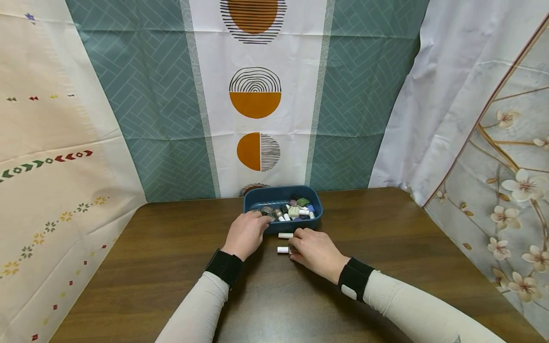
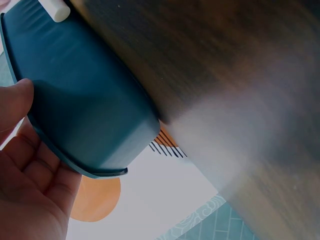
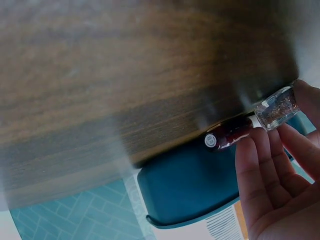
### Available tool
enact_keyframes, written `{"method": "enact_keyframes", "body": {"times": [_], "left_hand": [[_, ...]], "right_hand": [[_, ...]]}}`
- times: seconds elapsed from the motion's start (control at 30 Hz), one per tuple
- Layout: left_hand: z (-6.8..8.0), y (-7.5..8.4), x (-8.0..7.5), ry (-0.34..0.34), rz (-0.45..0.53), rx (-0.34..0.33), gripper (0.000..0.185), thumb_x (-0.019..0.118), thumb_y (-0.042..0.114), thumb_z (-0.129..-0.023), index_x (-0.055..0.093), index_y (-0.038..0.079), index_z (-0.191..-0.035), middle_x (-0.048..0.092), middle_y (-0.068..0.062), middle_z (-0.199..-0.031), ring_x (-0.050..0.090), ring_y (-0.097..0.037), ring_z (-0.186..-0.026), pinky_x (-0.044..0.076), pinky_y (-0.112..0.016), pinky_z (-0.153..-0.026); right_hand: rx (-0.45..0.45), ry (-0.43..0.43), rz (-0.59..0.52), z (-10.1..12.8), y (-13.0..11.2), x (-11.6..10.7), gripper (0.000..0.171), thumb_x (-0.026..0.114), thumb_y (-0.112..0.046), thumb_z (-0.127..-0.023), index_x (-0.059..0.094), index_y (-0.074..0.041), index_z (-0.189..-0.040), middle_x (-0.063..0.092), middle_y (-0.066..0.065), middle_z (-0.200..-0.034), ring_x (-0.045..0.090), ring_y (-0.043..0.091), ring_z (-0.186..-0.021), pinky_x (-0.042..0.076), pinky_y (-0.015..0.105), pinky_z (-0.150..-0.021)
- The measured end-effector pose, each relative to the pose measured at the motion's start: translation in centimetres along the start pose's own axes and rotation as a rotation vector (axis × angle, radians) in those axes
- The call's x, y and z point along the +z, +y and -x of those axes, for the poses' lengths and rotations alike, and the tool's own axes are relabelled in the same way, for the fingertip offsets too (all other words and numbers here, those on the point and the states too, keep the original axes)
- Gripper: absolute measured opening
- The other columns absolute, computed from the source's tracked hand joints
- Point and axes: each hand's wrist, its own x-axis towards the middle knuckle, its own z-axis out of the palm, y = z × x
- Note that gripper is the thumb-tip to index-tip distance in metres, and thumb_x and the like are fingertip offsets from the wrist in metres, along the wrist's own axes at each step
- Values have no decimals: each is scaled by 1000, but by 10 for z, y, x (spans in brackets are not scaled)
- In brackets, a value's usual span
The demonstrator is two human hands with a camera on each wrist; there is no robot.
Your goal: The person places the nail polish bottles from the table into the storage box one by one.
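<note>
A blue plastic bin [image 1: 274, 194] holds several small nail polish bottles [image 1: 293, 212], some with white caps, heaped toward its right side. My left hand [image 1: 246, 232] is at its front left. In the left wrist view the thumb [image 2: 19, 97] lies against the bin's rim and the other fingers curl over the far side. My right hand [image 1: 316, 251] pinches a glittery nail polish bottle [image 3: 277, 108] between thumb and fingers, its white cap [image 1: 282, 250] pointing left. Just behind lies a dark red nail polish bottle [image 3: 230, 135], partly hidden by that hand in the head view.
The brown wooden table [image 1: 171, 267] extends to both sides and toward me. Behind the bin hangs a teal and white patterned curtain [image 1: 257, 164], close to the table's back edge. Other printed cloths hang at left and right.
</note>
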Motion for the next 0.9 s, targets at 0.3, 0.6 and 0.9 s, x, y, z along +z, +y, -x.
{"method": "enact_keyframes", "body": {"times": [0.3,0.6,0.9], "left_hand": [[1,0,-3,-9,-3,-4,15,81,12,-102,85,14,-116,73,-3,-93,71,-25,-93,60,-43,-89],[0,0,-2,5,-2,8,13,81,11,-102,86,13,-114,73,-2,-91,71,-25,-90,60,-42,-86],[1,0,-1,28,5,33,13,80,11,-102,86,13,-114,74,-3,-91,72,-27,-90,60,-44,-86]], "right_hand": [[-12,23,14,5,1,-8,30,92,-32,-94,82,-15,-117,70,-2,-100,64,15,-88,61,28,-77],[-1,66,-3,12,5,-19,32,94,-30,-93,82,-14,-117,71,-2,-103,64,15,-90,61,29,-78],[5,81,-10,17,9,-27,33,94,-29,-92,81,-13,-118,70,-2,-105,65,15,-92,62,29,-78]]}}
